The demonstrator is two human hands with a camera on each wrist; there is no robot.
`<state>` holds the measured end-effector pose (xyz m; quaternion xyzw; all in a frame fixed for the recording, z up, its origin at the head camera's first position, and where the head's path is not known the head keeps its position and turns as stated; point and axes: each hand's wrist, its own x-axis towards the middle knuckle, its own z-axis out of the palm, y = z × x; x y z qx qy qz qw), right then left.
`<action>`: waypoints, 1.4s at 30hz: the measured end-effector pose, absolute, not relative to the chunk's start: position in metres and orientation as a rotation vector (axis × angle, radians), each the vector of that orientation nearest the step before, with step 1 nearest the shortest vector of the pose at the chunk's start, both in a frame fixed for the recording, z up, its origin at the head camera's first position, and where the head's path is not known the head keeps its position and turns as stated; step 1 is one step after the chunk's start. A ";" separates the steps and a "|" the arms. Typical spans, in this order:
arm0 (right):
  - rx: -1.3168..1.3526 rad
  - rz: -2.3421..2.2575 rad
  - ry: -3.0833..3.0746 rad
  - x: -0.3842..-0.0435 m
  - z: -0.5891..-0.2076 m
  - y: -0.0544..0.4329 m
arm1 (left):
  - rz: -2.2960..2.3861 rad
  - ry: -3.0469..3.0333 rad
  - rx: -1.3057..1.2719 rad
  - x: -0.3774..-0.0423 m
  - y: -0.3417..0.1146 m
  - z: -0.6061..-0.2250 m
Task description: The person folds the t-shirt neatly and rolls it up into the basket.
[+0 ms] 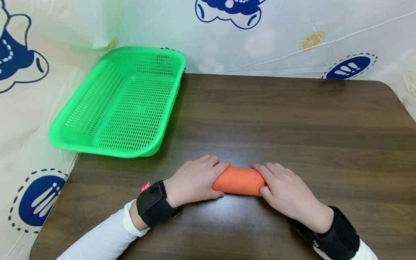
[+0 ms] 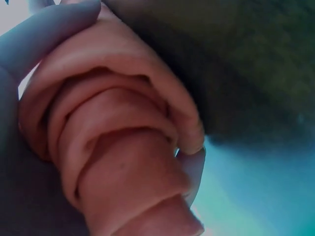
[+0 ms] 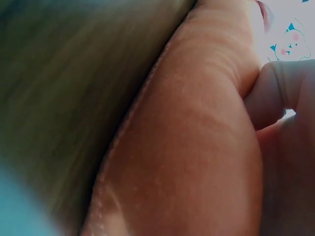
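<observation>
A soft orange roll lies crosswise near the front of the brown table, one hand at each end. My left hand grips its left end, fingers over the far side and thumb on the near side. From the left wrist, the end of the roll shows several thick folded layers wound inside one another. My right hand holds the right end between fingers and thumb. In the right wrist view the roll looks smooth, with fine wrinkles and a stitch-like line along one edge.
A green perforated plastic basket stands at the back left, partly over the table's left edge. The dark wood-grain table reaches to the right. A patterned plastic sheet hangs behind it and along the left side.
</observation>
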<state>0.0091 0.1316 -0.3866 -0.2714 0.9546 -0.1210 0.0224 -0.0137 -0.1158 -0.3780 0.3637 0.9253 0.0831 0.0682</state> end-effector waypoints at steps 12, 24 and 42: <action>-0.728 -0.368 2.748 0.016 -0.365 0.153 | 0.262 2.799 1.098 -0.012 -0.115 -0.382; -0.948 -0.241 2.974 0.014 -0.376 0.147 | 0.330 2.843 1.119 -0.006 -0.120 -0.381; -1.472 -0.427 2.827 -0.149 -0.321 0.122 | 0.454 3.220 0.754 -0.018 -0.129 -0.319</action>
